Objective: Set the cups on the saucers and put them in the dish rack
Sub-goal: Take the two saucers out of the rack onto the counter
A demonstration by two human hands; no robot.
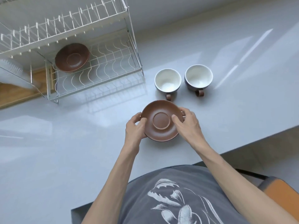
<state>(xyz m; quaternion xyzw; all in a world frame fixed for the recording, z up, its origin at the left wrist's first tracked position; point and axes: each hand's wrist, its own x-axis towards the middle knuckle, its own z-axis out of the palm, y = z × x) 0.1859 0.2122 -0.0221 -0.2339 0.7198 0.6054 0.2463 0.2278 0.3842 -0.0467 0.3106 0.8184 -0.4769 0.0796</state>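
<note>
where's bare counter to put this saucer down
Left of the held saucer, the counter is bare up to the dish rack. Right of the two cups is also free. It is crowded between cups and hands.

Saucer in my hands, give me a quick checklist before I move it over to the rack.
1. Grip on the saucer: left hand and right hand each hold an edge. Ok.
2. Only one saucer lifted: a second dark rim shows just beneath it, possibly another saucer. Cannot tell.
3. Cup on the saucer: none; both cups stand empty on the counter. Not ok.
4. Room in the dish rack: one saucer lies at the lower tier's left, and wire slots to its right are free. Ok.
5. Path to the rack: bare counter in between. Ok.
</note>
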